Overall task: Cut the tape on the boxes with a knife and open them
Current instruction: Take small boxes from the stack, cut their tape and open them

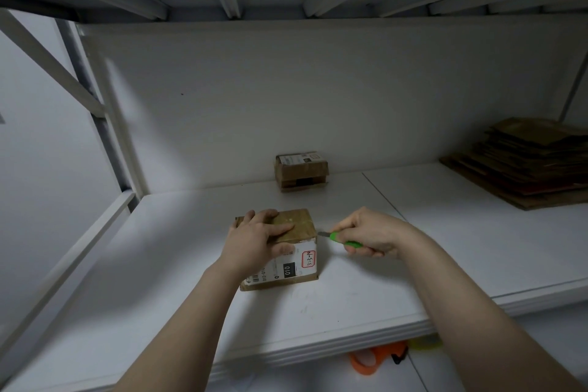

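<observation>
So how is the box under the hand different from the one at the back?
The near brown cardboard box is taped shut; the far brown cardboard box shows a dark gap in front. The left hand presses the near one; nothing touches the far one. Both carry white labels.

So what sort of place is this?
Probably a parcel storeroom or packing area: white shelving, a stack of flattened cardboard, and two taped, labelled parcels, the front box and the back box.
</observation>
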